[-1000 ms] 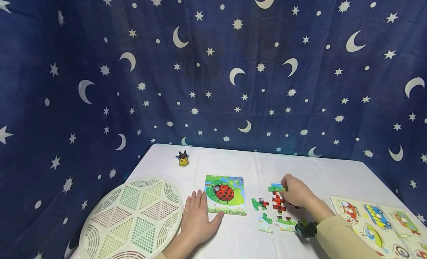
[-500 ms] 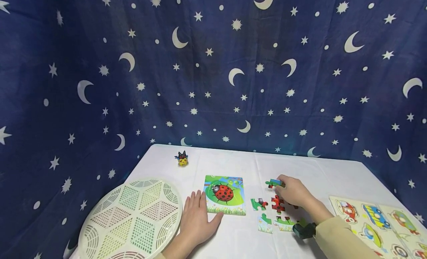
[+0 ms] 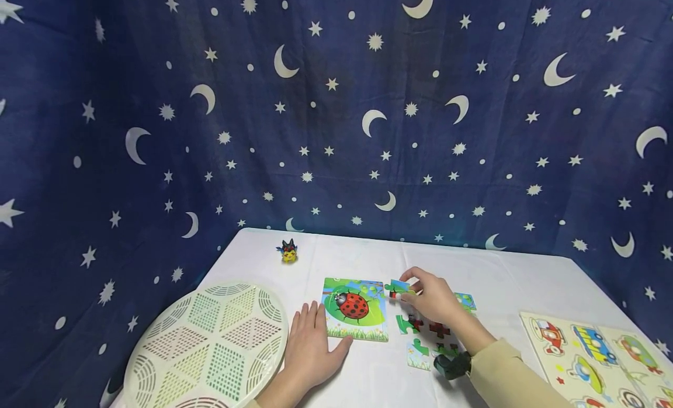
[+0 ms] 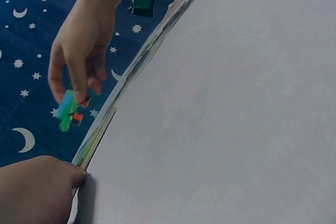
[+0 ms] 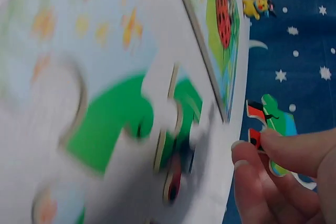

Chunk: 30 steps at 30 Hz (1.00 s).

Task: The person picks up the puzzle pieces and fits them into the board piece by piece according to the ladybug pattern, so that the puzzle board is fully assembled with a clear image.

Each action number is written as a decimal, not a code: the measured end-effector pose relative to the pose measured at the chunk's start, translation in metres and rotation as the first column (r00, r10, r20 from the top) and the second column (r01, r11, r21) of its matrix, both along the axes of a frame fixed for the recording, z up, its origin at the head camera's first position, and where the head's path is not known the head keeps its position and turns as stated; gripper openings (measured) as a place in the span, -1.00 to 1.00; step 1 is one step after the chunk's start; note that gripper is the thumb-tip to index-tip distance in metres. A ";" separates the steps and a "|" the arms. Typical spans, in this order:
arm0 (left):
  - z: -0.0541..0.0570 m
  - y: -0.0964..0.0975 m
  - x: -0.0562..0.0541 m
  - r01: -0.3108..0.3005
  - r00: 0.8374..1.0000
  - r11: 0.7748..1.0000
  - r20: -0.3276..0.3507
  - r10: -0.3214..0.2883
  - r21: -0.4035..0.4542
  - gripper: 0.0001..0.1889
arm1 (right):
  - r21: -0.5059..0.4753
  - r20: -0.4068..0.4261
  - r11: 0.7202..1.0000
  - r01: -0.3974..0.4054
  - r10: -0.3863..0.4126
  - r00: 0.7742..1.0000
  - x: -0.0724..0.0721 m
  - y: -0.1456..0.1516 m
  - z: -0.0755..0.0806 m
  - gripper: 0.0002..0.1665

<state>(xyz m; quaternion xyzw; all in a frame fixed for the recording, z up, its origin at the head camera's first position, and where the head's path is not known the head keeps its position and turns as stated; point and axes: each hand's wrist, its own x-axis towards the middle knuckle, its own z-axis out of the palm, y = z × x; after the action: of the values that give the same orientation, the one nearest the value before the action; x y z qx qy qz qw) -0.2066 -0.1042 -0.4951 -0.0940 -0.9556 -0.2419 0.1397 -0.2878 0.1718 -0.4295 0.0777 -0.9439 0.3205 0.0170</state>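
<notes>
My right hand [image 3: 433, 303] pinches a jigsaw piece [image 3: 398, 287] between thumb and fingers, beside the upper right corner of the ladybug picture board [image 3: 353, 307]. This piece [image 5: 283, 123] is blue and green with red and black bits, and shows raised off the table in the right wrist view. My left hand [image 3: 312, 349] rests flat on the table, fingers along the board's left edge and thumb at its lower left corner. Below my right hand lie several loose pieces, among them a green one [image 3: 405, 324] and a flowered one [image 3: 419, 356]; my forearm partly covers others.
A round woven-pattern tray [image 3: 210, 343] lies at the left, near my left forearm. A small yellow and black toy figure [image 3: 288, 251] stands at the back left. At the right lies a wooden vehicle puzzle board [image 3: 573, 352]. A starry curtain [image 3: 336, 133] hangs behind the table.
My right hand has lifted the jigsaw piece from the top of the loose pieces and carried it left, close to the ladybug board. The left hand keeps its place.
</notes>
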 end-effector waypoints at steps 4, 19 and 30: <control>0.000 0.000 0.000 0.002 1.000 1.000 0.000 -0.002 -0.004 -0.03 | -0.034 -0.029 0.999 -0.007 0.006 1.000 0.000 -0.013 -0.001 -0.67; 0.002 -0.001 -0.001 0.012 1.000 1.000 0.020 -0.012 -0.014 -0.02 | -0.037 0.005 0.999 -0.030 0.030 1.000 -0.006 -0.045 -0.014 -0.68; 0.001 0.001 0.001 0.015 1.000 1.000 0.016 -0.015 -0.011 -0.02 | 0.119 -0.043 0.991 -0.055 0.061 0.997 -0.013 -0.064 -0.020 -0.71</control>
<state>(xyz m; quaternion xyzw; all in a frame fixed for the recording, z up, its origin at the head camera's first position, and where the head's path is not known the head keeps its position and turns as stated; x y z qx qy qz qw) -0.2058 -0.1035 -0.4944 -0.1002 -0.9572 -0.2383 0.1298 -0.3003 0.1083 -0.4496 0.1135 -0.9579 0.2626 0.0252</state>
